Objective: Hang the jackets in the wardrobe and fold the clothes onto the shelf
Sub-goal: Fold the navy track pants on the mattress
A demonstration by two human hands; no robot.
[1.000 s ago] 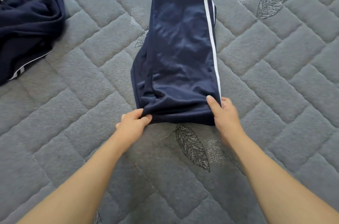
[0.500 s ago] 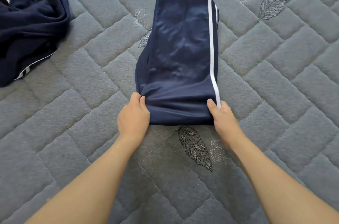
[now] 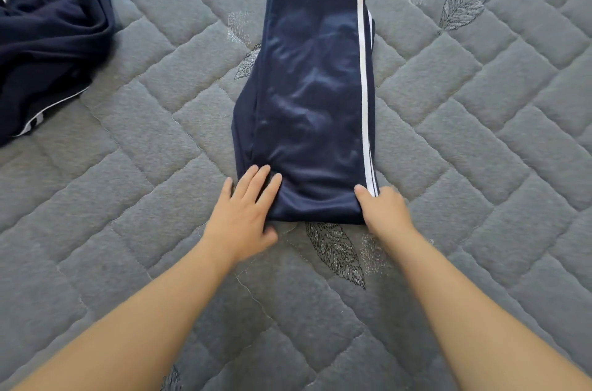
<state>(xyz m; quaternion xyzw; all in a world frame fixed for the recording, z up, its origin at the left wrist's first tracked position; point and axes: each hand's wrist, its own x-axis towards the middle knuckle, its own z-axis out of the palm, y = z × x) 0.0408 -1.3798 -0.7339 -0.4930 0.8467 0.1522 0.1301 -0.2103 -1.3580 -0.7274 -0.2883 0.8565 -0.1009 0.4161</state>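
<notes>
- The trousers [image 3: 309,102], navy with a white side stripe, lay folded into a long narrow stack in the middle of the quilt [image 3: 480,134], running from 12 o'clock down to the hands at 6 o'clock.
- The left hand [image 3: 243,211] rested flat on the near left corner, fingers [image 3: 256,182] straight and together, pressing the cloth down.
- The right hand [image 3: 382,208] was at the near right corner by the stripe, thumb on top; the other fingers were hidden at the edge, so it looked like a pinch, though I cannot tell for certain.
- The fabric had a sheen and looked thin, soft and light. It was probably slippery, so the layers could slide apart when lifted.
- Best hold, by my judgement: both near corners for the next fold, or flat hands slipped under the stack to carry it.
- The layers at the far end were stepped, not flush, and the left edge bulged out, so the stack might loosen.
- A dark garment [image 3: 48,38] with white stripes lay crumpled at 10 o'clock, well apart.
- Nothing lay between the hands and the trousers; neither wardrobe nor shelf was in view.
</notes>
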